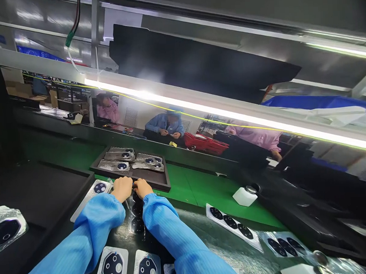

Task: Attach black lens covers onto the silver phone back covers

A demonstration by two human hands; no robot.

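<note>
My left hand (123, 189) and my right hand (142, 189) are close together at the front edge of a dark tray, fingers closed and pinching. Between them is the upper end of a clear strip with black round lens pieces (136, 211), which trails down toward me. My fingertips are partly hidden. Left of my left hand lies a silver camera plate (99, 188) with a dark lens cluster. Nearer me, two more silver plates, one on the left (112, 266) and one on the right (148, 267), lie face up; another is mostly covered by my right sleeve.
The dark tray (168, 182) holds several stacked silver plates. A larger black tray (60, 174) is at left, with a silver plate (6, 231) near it. At right are a white lens strip (232, 223), a clear lens strip (281, 245) and a white bottle (245, 196). Co-workers sit beyond the bench.
</note>
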